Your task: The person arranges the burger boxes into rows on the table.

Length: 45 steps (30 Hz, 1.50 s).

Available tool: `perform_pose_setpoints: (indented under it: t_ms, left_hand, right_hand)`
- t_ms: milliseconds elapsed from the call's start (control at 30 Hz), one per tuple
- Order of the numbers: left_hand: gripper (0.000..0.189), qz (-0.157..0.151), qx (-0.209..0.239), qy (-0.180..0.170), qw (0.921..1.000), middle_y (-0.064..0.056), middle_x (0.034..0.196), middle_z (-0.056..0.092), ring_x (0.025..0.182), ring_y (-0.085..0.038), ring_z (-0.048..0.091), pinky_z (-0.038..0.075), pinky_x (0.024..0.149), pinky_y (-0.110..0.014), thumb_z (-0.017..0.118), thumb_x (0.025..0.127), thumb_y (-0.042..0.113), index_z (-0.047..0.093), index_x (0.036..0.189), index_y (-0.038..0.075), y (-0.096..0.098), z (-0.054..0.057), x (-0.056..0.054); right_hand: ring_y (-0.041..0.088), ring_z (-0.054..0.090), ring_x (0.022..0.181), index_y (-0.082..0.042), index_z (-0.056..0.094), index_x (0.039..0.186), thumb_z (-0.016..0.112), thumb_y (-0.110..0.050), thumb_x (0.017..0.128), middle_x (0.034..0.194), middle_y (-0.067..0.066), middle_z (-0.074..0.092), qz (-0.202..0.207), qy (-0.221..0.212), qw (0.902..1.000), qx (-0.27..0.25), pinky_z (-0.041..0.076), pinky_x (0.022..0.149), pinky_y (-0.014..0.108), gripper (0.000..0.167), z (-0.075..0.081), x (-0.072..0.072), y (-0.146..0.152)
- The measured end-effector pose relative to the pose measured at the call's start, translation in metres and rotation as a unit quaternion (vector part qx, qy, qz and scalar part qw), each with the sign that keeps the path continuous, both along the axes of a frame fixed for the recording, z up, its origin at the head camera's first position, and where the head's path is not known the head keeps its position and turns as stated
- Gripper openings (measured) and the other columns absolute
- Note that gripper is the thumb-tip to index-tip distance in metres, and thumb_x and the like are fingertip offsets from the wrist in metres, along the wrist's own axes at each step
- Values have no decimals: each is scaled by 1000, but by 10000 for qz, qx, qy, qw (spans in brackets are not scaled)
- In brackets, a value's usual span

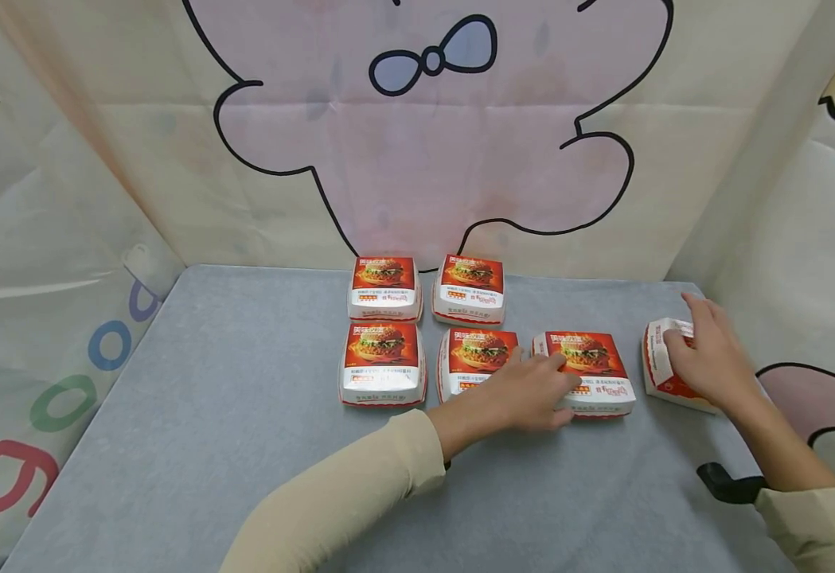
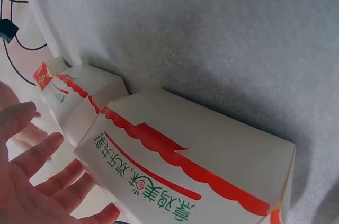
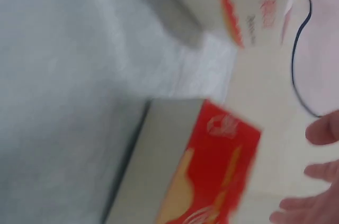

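My left hand (image 1: pixel 524 390) lies over the near edge of a printed burger box (image 1: pixel 592 358), its fingers loosely spread. In the left wrist view, the extended fingers of the left hand (image 2: pixel 47 187) run along the side of a white box (image 2: pixel 175 150) with a red scalloped edge. My right hand (image 1: pixel 711 358) hovers at the rightmost burger box (image 1: pixel 664 374), which stands turned at an angle, with thumb and fingers apart. The right wrist view is blurred; there the right hand (image 3: pixel 318 187) is beside the red-topped box (image 3: pixel 217 166), with a visible gap between them.
Other burger boxes stand in two rows: back left (image 1: pixel 384 288), back middle (image 1: pixel 469 290), front left (image 1: pixel 381 362) and front middle (image 1: pixel 470 358). The grey tabletop (image 1: pixel 231 382) stretches left and forward. Printed cloth walls (image 1: pixel 424 175) enclose it. A black wrist mount (image 1: pixel 728 483) sits on the right forearm.
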<state>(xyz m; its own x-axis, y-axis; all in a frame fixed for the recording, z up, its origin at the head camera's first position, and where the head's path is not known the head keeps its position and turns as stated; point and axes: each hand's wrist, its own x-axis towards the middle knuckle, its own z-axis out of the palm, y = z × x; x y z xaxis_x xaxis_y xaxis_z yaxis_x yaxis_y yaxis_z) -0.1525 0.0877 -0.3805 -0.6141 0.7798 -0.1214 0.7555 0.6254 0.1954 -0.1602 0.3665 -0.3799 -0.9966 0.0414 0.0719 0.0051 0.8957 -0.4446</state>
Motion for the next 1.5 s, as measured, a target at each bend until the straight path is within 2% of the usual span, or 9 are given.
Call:
perform_pose_setpoints:
  t_ms: [167, 300, 500, 633, 733, 933, 1267, 1400, 1500]
  left_hand:
    - [47, 132, 139, -28, 9998, 5, 138, 51, 122, -13, 51, 37, 108, -47, 60, 96, 44, 55, 141, 31, -1, 4, -5]
    - [49, 323, 470, -108, 9983, 3, 143, 49, 125, -14, 51, 41, 104, -41, 57, 97, 42, 52, 145, 30, -4, 12, -12]
    - [48, 673, 1476, -301, 9863, 2, 144, 50, 125, -11, 52, 47, 98, -31, 56, 99, 33, 52, 146, 22, -11, 22, -27]
    - [49, 943, 1865, -315, 9774, 2, 146, 49, 128, -11, 50, 47, 98, -33, 56, 99, 31, 50, 147, 22, -14, 23, -36]
    - [50, 1099, 1951, -337, 9740, 0, 148, 47, 132, -13, 48, 46, 102, -36, 55, 99, 30, 48, 148, 22, -16, 23, -43]
    - [52, 1360, 2060, -682, 9666, -3, 153, 43, 138, -16, 43, 41, 108, -36, 55, 100, 30, 45, 151, 20, -20, 22, -55]
    - [59, 1600, 2065, -1306, 9564, -2, 159, 35, 146, -17, 32, 33, 114, -38, 53, 101, 32, 35, 156, 21, -19, 21, -70]
    - [60, 1635, 1983, -1430, 9558, -2, 160, 33, 147, -16, 29, 30, 116, -37, 52, 101, 34, 33, 157, 22, -16, 22, -73]
    - [61, 1660, 1910, -1498, 9558, -2, 161, 29, 147, -17, 28, 29, 116, -38, 52, 102, 35, 31, 158, 24, -15, 22, -74]
  right_hand:
    - [59, 13, 138, 7, 5, 155, 38, -21, 101, 155, 39, 7, -645, -281, 9975, -39, 17, 101, 79, 69, -7, 5, 23]
    - [61, 10, 137, 8, 1, 154, 36, -24, 101, 153, 41, 3, -941, -608, 9937, -50, 18, 100, 79, 71, -13, 8, 38]
    - [62, 19, 123, 13, 1, 151, 37, -28, 103, 143, 48, 13, -708, -854, 9937, -147, 32, 85, 75, 73, -15, 3, 47]
    - [60, 25, 118, 18, 5, 148, 38, -29, 104, 139, 49, 21, -513, -892, 9946, -113, 36, 84, 73, 73, -14, -3, 47]
    - [60, 27, 116, 20, 4, 147, 38, -31, 104, 138, 49, 21, -505, -1003, 9936, -80, 39, 84, 72, 74, -13, -7, 47]
    - [59, 31, 113, 20, 4, 147, 36, -36, 105, 137, 49, 23, -478, -1064, 9931, -114, 41, 84, 70, 77, -14, -17, 46]
    - [52, 39, 103, 21, 11, 145, 36, -44, 105, 129, 43, 32, -307, -1110, 9931, -210, 45, 75, 53, 80, -15, -31, 42]
    - [52, 40, 103, 20, 10, 145, 34, -46, 105, 129, 43, 32, -315, -1246, 9915, -177, 45, 76, 54, 81, -14, -38, 38]
    - [53, 39, 105, 20, 9, 146, 33, -47, 105, 131, 43, 31, -288, -1271, 9914, -140, 44, 80, 59, 82, -13, -43, 34]
